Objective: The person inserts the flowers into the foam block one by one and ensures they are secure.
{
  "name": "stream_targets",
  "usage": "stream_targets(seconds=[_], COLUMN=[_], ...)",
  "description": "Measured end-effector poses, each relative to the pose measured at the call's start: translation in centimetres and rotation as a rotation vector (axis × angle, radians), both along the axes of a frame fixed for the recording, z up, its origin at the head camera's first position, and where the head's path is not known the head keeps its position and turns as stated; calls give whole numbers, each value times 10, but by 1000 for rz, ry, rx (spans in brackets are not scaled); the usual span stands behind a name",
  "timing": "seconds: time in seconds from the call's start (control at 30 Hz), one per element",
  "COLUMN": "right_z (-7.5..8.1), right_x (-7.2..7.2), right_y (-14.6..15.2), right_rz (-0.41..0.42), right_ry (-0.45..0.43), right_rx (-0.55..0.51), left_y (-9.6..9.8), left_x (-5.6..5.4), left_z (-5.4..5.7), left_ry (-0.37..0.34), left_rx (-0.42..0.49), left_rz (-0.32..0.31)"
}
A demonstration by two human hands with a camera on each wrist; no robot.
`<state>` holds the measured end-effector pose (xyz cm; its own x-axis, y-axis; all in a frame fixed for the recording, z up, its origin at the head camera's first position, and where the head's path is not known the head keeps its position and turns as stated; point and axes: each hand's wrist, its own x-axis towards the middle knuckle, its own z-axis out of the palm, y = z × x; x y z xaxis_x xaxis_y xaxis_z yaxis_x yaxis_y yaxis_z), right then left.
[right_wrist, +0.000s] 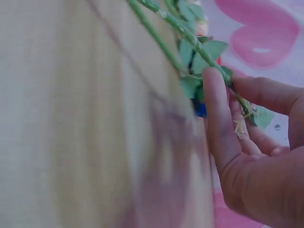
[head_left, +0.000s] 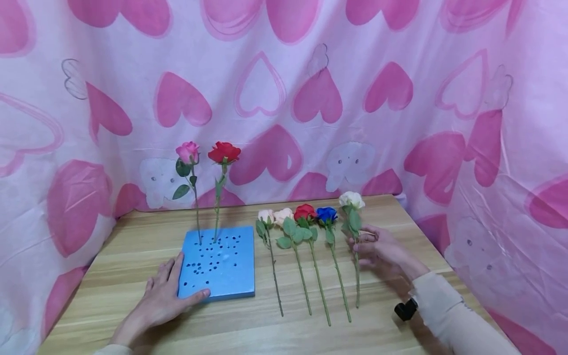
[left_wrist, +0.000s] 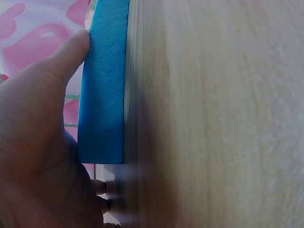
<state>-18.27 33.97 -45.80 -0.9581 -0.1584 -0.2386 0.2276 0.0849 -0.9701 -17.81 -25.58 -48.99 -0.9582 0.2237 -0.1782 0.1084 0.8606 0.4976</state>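
My left hand (head_left: 161, 293) rests against a blue foam block (head_left: 230, 283), fingers straight along its left side and thumb at the front edge. The block's top is dotted with small holes. A pink rose (head_left: 188, 153) and a red rose (head_left: 224, 152) stand upright in its back part. On the right, my right hand (head_left: 381, 249) pinches the stem of a white rose (head_left: 352, 199) just under its leaves. In the right wrist view, thumb and fingers close on that green stem (right_wrist: 194, 42), which slants over the table.
Left of the white rose lie a blue rose (head_left: 327, 215), another red rose (head_left: 305, 212) and two pale pink roses, one (head_left: 266, 216) at the row's left end. Their stems point toward me on the wooden table (head_left: 146, 246). A heart-patterned curtain (head_left: 284, 88) hangs around the table.
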Motion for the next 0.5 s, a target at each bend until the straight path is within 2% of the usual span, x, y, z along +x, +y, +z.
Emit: stream_targets(seconds=[0.23,0.5], right_z=[23,29], right_x=[-4,-6], right_y=[-2,-3], right_rz=[-12,-64], right_ry=[55,90], right_rx=[13,4], left_y=[-1,0], left_x=[0,-1], left_z=[2,1], left_ry=[-14,-31], left_rx=[13,12], left_rz=[9,5])
